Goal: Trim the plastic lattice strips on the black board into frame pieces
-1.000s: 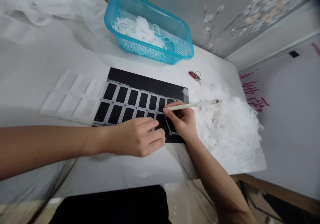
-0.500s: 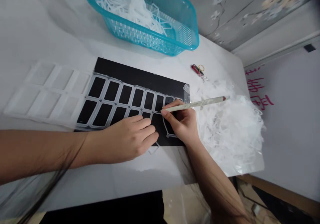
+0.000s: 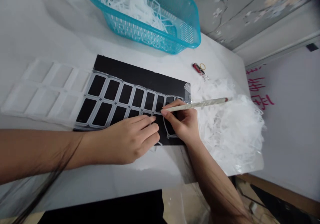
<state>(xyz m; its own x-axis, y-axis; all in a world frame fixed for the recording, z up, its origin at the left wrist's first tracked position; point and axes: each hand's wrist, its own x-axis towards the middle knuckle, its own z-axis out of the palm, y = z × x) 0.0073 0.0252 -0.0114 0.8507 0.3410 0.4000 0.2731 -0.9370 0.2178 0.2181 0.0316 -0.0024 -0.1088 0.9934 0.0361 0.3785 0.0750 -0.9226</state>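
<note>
A sheet of translucent white rectangular frames (image 3: 115, 101) lies across a black board (image 3: 125, 71), with two rows of openings. My right hand (image 3: 183, 120) grips a slim, pen-like stick (image 3: 200, 104), whitish with a reddish back end. Its working tip meets the sheet between the rows and is too small to make out. Just left of it, my left hand (image 3: 135, 139) rests low over the lower row, fingers curled and close together. Its fingertips point down, so whatever they pinch is hidden. Part of a thin white strip (image 3: 159, 143) shows by its lower fingers.
A blue plastic basket (image 3: 150, 27) with white frame scraps stands at the back. On the right is a heap of translucent white pieces (image 3: 230, 127). Beside it lies a small red tool (image 3: 197, 68) near a yellow ring. The sheet's left part (image 3: 45, 87) extends over the white table.
My left fingers have shifted slightly, the index finger now reaching nearer the stick's tip. The loose white loop below that hand is now more covered. My right hand has hardly moved.
</note>
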